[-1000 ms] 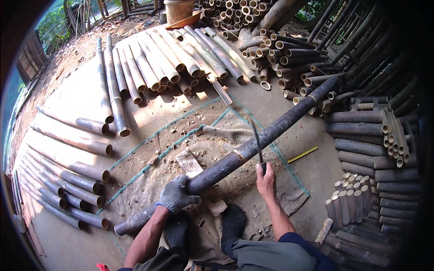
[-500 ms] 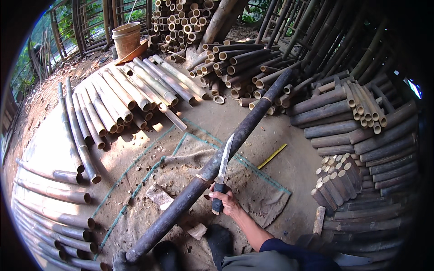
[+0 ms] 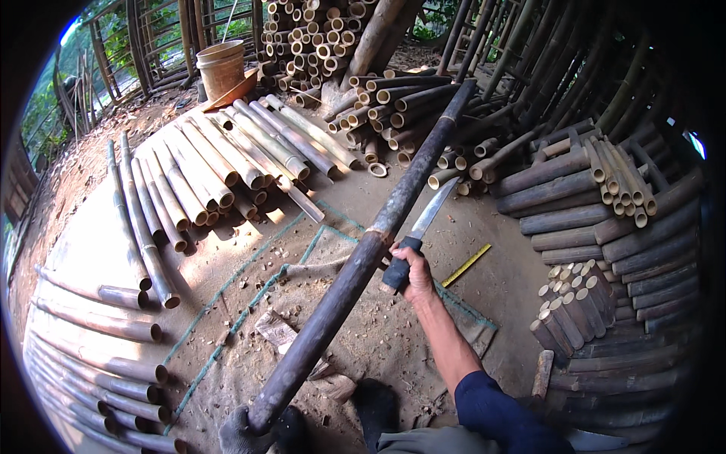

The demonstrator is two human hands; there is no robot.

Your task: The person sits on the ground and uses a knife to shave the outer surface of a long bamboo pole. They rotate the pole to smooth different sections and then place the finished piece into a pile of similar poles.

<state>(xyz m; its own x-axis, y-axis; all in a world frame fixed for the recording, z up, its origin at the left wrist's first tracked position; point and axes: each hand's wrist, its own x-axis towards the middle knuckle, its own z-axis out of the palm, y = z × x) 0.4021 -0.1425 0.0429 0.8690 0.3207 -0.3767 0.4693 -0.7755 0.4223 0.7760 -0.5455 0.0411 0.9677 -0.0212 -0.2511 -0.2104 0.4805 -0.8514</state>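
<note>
A person's right hand [image 3: 414,274] is clamped around the dark handle of a knife [image 3: 418,237], the pale blade pointing up and away, just beside a long dark bamboo pole [image 3: 363,257]. The pole runs on a slant from the lower edge of the picture up to the stacked bamboo at the far side of the floor. Its near end sits in the gloved left hand [image 3: 253,431], which is closed around it low in the picture and partly cut off by the lower edge, so the fingers are hard to make out.

Under the pole lies a brown sacking mat [image 3: 355,333] strewn with chips, its green-stitched edge running toward the left. The open room on the dirt floor [image 3: 499,227] is narrow: a row of pale split bamboo [image 3: 219,166] closes the far left, curved lengths [image 3: 91,325] line the left edge, and dark stacked poles [image 3: 590,212] wall in the right. A yellow measuring stick [image 3: 466,265] lies on the floor just right of the knife hand. A tan bucket [image 3: 221,68] stands at the far edge, by a pile of cut bamboo ends [image 3: 318,38].

The right side falls into shadow, and the stacks there blur toward the rim.
</note>
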